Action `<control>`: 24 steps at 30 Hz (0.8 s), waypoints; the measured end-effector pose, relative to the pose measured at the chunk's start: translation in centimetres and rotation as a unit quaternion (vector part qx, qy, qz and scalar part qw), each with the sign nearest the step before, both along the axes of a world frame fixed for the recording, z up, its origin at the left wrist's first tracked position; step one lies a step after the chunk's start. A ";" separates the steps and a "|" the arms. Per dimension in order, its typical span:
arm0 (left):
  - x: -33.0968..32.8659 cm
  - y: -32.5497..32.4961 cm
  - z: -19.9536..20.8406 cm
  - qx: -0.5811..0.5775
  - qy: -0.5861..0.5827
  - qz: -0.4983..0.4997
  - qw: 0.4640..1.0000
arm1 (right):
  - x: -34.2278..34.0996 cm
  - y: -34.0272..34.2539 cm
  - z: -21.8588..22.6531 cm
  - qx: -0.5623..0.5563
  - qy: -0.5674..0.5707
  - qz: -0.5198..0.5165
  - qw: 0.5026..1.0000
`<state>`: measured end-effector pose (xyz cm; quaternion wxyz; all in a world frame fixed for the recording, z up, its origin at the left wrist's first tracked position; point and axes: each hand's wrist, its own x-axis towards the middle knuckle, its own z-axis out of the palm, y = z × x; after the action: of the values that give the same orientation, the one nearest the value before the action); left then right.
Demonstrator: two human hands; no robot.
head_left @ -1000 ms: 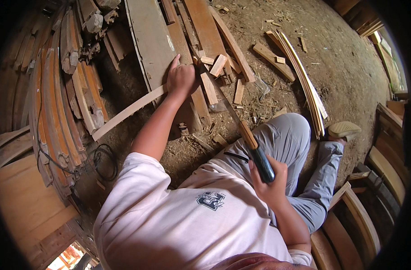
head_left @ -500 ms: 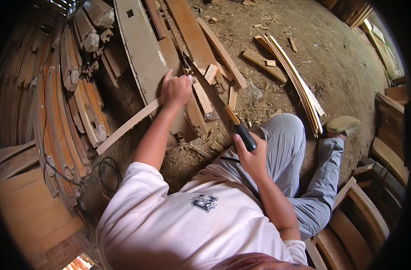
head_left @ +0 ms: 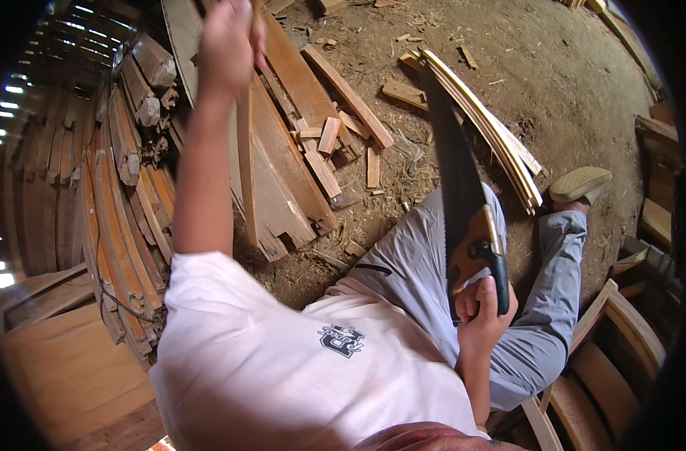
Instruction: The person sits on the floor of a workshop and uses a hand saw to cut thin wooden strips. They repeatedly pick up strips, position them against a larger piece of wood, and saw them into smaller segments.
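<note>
So the right hand (head_left: 487, 310), around 4 o'clock, has its fingers wrapped round a handsaw (head_left: 458, 169), blade pointing up at 12. The left hand (head_left: 226, 45) is kinda blurry near 11, but it's curled around a thin wood strip (head_left: 244, 150) running down toward 6. Little offcuts (head_left: 329, 135) at 12, pale strips (head_left: 484, 122) at 2 on the dirt floor (head_left: 583, 98), stacked planks (head_left: 117, 233) at 9.

Bare earth floor (head_left: 583, 113) here, strewn with chips and shavings; long planks (head_left: 301, 83) lie side by side on it, thin pale strips (head_left: 501, 143) further right, a short board (head_left: 404, 93) near those, an offcut (head_left: 373, 167) between.
</note>
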<state>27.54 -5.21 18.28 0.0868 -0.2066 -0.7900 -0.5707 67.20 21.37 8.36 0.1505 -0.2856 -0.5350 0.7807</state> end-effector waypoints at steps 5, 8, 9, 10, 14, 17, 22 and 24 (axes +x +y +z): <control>-16.7 3.6 2.9 0.211 -0.010 0.116 0.971 | 0.4 1.5 -0.1 -0.047 0.020 -0.087 0.995; -22.3 6.4 -1.7 0.219 -0.011 0.188 0.957 | 1.9 2.4 0.0 -0.065 0.022 -0.118 0.991; -24.3 5.7 -4.2 0.229 -0.019 0.190 0.955 | 2.2 2.6 0.0 -0.061 0.028 -0.121 0.990; -24.6 6.9 -6.0 0.239 -0.034 0.186 0.952 | 2.5 2.7 0.1 -0.054 0.030 -0.131 0.989; -27.6 6.2 -12.4 0.223 -0.039 0.244 0.943 | 3.0 3.2 0.7 -0.031 0.029 -0.159 0.986; -28.2 6.4 -15.4 0.220 -0.100 0.290 0.926 | 2.9 3.7 1.0 -0.010 0.034 -0.178 0.983; -33.2 1.1 -21.5 -0.230 0.020 0.472 0.851 | 3.2 5.2 0.3 -0.025 0.039 -0.170 0.984; -33.0 3.3 -23.9 -0.343 0.078 0.511 0.785 | 3.4 5.6 0.1 -0.028 0.036 -0.178 0.983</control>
<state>-5.49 -1.90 -5.60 0.3500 0.1672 -0.9143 -0.1167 70.56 27.01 8.48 0.2982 -0.3522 -0.4476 0.7660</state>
